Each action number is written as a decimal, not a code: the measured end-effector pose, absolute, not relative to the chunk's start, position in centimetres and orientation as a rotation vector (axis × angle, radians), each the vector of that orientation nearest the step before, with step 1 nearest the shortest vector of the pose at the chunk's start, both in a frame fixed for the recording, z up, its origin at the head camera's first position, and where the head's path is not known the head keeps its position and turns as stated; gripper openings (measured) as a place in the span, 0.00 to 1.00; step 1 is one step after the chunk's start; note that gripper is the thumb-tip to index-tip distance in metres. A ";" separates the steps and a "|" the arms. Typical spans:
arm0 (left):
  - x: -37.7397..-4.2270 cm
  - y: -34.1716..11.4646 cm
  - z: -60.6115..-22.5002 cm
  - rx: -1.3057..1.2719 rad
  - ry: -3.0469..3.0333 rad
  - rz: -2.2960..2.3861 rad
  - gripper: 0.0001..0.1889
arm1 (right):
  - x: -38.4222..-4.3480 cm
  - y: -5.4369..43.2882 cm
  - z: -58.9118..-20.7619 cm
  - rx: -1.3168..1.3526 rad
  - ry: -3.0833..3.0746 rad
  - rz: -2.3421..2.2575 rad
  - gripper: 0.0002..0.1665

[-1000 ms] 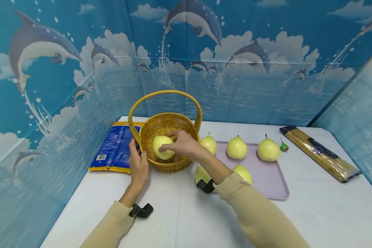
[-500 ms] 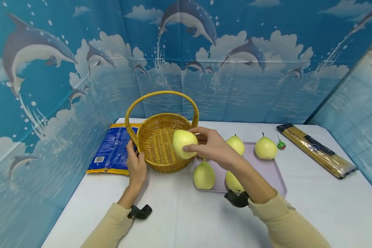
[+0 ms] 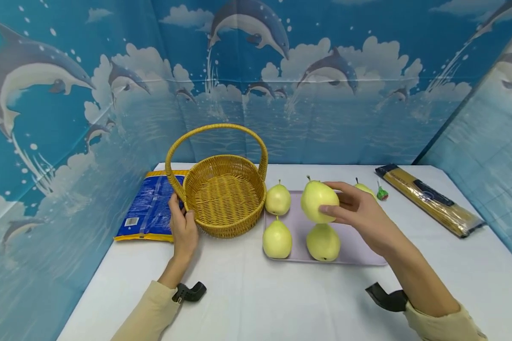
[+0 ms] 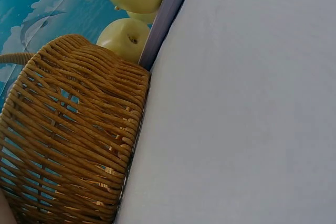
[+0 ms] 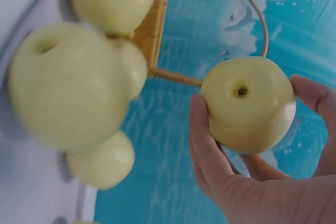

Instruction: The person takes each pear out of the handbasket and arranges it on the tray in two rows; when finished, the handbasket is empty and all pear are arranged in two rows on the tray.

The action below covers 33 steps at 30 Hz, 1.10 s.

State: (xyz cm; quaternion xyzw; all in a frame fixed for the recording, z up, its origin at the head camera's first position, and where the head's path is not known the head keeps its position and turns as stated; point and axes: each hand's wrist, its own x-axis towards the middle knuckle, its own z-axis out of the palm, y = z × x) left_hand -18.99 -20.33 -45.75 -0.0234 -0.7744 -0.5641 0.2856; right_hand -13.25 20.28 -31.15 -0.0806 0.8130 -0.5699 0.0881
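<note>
My left hand point(image 3: 184, 232) grips the left side of a golden wicker basket point(image 3: 227, 229) near the foot of its tall handle. The basket's inside shows no fruit. Its woven wall point(image 4: 79, 129) fills the left of the left wrist view. My right hand point(image 3: 364, 215) holds a yellow-green pear point(image 3: 319, 201) between thumb and fingers, over the lilac tray point(image 3: 358, 244). In the right wrist view the held pear point(image 5: 252, 108) turns its bottom end to the camera. Several more pears stand on the tray, including a front-left pear point(image 3: 277, 239) and a front-middle pear point(image 3: 323, 244).
A blue and yellow packet point(image 3: 147, 208) lies left of the basket, partly behind it. Beyond the tray's right end are a small lollipop point(image 3: 382, 193) and a long golden pack point(image 3: 428, 199). A dolphin-print curtain point(image 3: 239, 109) stands behind the white tabletop point(image 3: 239, 289).
My right hand has lifted the pear out of the basket and carried it right, over the tray. The left hand keeps its hold on the basket. The head view has shifted slightly.
</note>
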 end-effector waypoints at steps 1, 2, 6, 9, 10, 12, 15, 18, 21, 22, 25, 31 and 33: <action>-19.0 -20.3 -45.7 -0.059 -2.068 -1.509 0.33 | -13.0 21.0 -31.5 -0.222 2.432 -1.695 0.40; -19.0 -20.3 -45.7 -0.059 -2.069 -1.509 0.33 | -12.7 21.7 -31.9 -0.202 2.444 -1.696 0.40; -18.9 -20.3 -45.6 -0.060 -2.080 -1.505 0.33 | -11.7 24.0 -33.6 -0.089 2.483 -1.704 0.42; -18.9 -20.3 -45.6 -0.053 -2.086 -1.502 0.34 | -11.3 25.2 -34.7 0.001 2.493 -1.705 0.44; -18.9 -20.3 -45.6 -0.049 -2.088 -1.502 0.34 | -11.2 25.6 -35.1 0.025 2.495 -1.698 0.45; -18.9 -20.3 -45.6 -0.039 -2.088 -1.501 0.34 | -11.0 26.3 -35.8 0.059 2.508 -1.663 0.45; -18.8 -20.4 -45.6 -0.032 -2.087 -1.501 0.34 | -11.0 27.4 -36.8 0.109 2.548 -1.598 0.45; -19.0 -20.4 -45.7 -0.039 -2.087 -1.491 0.34 | -10.9 28.3 -37.8 0.161 2.598 -1.542 0.45; -18.9 -20.4 -45.7 -0.042 -2.080 -1.488 0.34 | -10.8 29.0 -38.5 0.194 2.646 -1.463 0.46; -18.8 -20.4 -45.7 -0.043 -2.077 -1.487 0.34 | -10.8 29.2 -38.7 0.200 2.657 -1.432 0.46; -18.8 -20.5 -45.6 -0.046 -2.072 -1.493 0.33 | -10.8 29.6 -39.2 0.205 2.671 -1.336 0.48; -18.7 -20.4 -45.4 -0.040 -2.086 -1.485 0.33 | -10.8 30.0 -39.4 0.177 2.692 -1.156 0.52; -18.7 -20.3 -45.5 -0.036 -2.093 -1.479 0.33 | -10.6 30.0 -39.4 0.139 2.745 -1.083 0.52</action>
